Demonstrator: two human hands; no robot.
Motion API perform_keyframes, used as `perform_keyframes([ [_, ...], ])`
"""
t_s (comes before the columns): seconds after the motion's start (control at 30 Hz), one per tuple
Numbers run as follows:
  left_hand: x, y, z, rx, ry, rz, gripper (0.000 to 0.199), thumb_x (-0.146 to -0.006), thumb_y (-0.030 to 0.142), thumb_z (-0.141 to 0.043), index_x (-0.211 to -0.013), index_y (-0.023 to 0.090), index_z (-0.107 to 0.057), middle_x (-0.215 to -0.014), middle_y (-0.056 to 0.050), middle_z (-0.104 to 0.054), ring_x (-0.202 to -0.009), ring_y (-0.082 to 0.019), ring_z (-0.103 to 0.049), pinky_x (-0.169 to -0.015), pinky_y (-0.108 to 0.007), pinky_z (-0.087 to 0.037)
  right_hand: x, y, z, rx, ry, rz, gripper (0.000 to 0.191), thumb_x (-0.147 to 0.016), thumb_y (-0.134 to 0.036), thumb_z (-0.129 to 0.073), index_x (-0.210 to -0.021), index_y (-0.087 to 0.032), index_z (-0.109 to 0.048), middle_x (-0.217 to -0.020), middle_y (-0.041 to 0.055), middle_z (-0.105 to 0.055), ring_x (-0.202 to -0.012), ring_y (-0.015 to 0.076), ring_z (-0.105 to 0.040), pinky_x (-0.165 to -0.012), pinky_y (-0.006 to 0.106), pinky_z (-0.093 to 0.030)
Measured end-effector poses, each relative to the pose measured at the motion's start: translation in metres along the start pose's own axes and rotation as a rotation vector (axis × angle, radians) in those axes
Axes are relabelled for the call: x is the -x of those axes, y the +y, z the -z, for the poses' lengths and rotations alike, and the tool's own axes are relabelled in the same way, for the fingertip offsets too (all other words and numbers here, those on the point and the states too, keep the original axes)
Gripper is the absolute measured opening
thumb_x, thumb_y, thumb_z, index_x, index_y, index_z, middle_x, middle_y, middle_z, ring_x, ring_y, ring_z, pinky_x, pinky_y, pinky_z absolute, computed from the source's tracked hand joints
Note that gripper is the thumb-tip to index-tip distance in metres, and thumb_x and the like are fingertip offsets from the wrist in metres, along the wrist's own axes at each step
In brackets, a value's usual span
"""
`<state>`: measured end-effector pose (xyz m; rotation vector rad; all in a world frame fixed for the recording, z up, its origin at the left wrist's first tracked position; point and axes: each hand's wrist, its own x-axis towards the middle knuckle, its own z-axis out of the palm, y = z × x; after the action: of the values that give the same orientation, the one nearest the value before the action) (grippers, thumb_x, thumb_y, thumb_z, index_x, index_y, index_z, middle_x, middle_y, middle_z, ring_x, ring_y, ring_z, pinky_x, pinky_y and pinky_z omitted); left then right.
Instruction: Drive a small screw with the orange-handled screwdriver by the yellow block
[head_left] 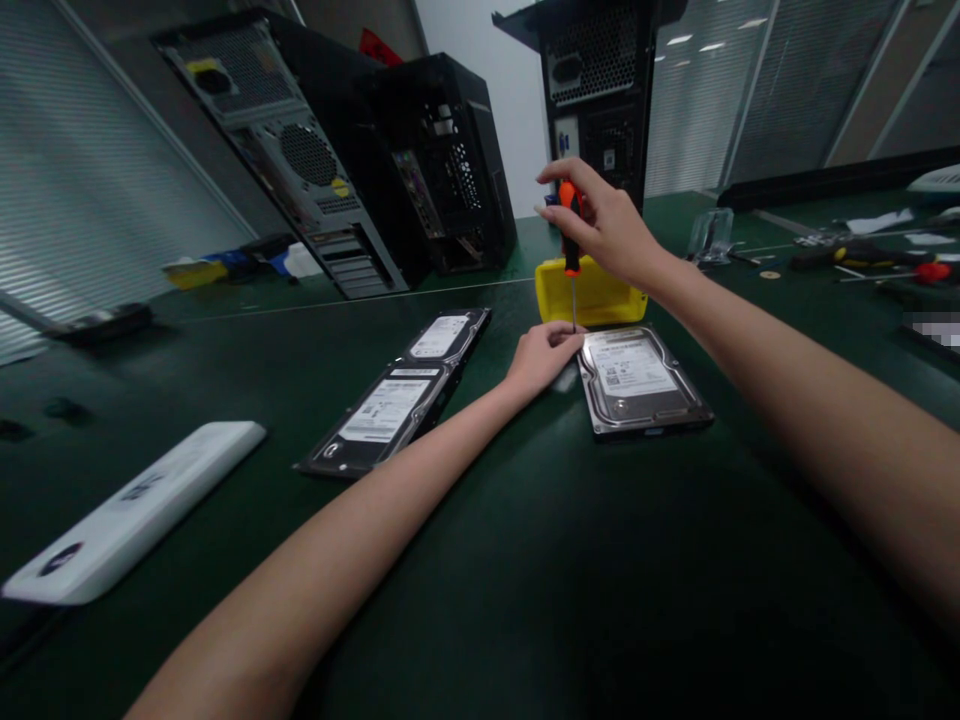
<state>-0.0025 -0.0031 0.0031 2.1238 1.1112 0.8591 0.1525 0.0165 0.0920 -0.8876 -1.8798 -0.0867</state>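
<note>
My right hand (600, 215) is around the orange-and-black handle of an upright screwdriver (572, 262). Its thumb and index finger stand apart at the handle's top, while the other fingers are partly hidden behind it. The thin shaft runs down to my left hand (540, 355), whose thumb and fingertips pinch around its lower end. The tip itself is hidden. That same hand touches the upper left corner of a hard drive (637, 375), which lies label up on the green table. Close behind the drive stands a yellow plastic tray or lid (555, 295).
Left of my hands lie two more hard drives (442, 335), (390, 405) end to end. A white power strip (142, 510) is at the near left. Computer cases (322, 150), (450, 160), (600, 90) stand behind. Pliers (847, 257) and other tools are at the right.
</note>
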Motion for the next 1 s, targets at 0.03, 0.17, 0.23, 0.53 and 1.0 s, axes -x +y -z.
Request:
perform_keyframes([
  [0.03, 0.0000, 0.0002, 0.0001, 0.000, -0.002, 0.002, 0.030, -0.079, 0.035, -0.051, -0.096, 0.015, -0.067, -0.096, -0.008, -0.070, -0.089, -0.018, -0.064, -0.081, -0.029, -0.047, 0.0003, -0.0009, 0.0005, 0.014, -0.005, 0.006, 0.047, -0.086, -0.057, -0.036, -0.119, -0.025, -0.045, -0.081, 0.0029, -0.051, -0.064, 0.0151, -0.046, -0.066, 0.031, -0.037],
  [0.17, -0.0005, -0.0009, 0.0001, -0.002, -0.001, -0.001, 0.031, -0.079, 0.035, -0.051, -0.096, 0.015, -0.067, -0.095, -0.007, -0.070, -0.088, -0.018, -0.064, -0.081, -0.028, -0.047, -0.0003, -0.0027, 0.0022, 0.023, -0.033, -0.009, 0.044, -0.085, -0.059, -0.034, -0.109, -0.025, -0.048, -0.087, 0.0029, -0.055, -0.067, 0.0137, -0.048, -0.069, 0.030, -0.039],
  [0.23, -0.0011, -0.0024, -0.0002, -0.001, 0.004, -0.007, 0.031, -0.078, 0.035, -0.051, -0.095, 0.015, -0.067, -0.094, -0.007, -0.070, -0.087, -0.018, -0.064, -0.081, -0.029, -0.047, -0.0013, -0.0018, 0.0020, 0.000, -0.035, 0.000, 0.045, -0.085, -0.061, -0.031, -0.105, -0.024, -0.049, -0.089, 0.0031, -0.055, -0.067, 0.0128, -0.048, -0.068, 0.028, -0.039],
  [0.53, -0.0013, -0.0022, 0.0001, -0.016, 0.000, -0.008, 0.030, -0.079, 0.035, -0.051, -0.094, 0.015, -0.067, -0.094, -0.007, -0.070, -0.087, -0.018, -0.063, -0.080, -0.029, -0.046, -0.0031, 0.0030, -0.0010, -0.056, -0.049, 0.019, 0.047, -0.089, -0.056, -0.020, -0.108, -0.024, -0.048, -0.075, 0.0012, -0.050, -0.066, 0.0130, -0.048, -0.067, 0.029, -0.040],
  [1.0, -0.0013, -0.0018, -0.0003, -0.008, 0.001, -0.009, 0.030, -0.079, 0.035, -0.051, -0.095, 0.015, -0.067, -0.095, -0.008, -0.070, -0.088, -0.017, -0.063, -0.081, -0.029, -0.046, -0.0037, -0.0003, 0.0008, -0.118, -0.024, -0.014, 0.044, -0.086, -0.061, -0.029, -0.097, -0.023, -0.049, -0.078, 0.0029, -0.054, -0.067, 0.0129, -0.049, -0.061, 0.028, -0.041],
])
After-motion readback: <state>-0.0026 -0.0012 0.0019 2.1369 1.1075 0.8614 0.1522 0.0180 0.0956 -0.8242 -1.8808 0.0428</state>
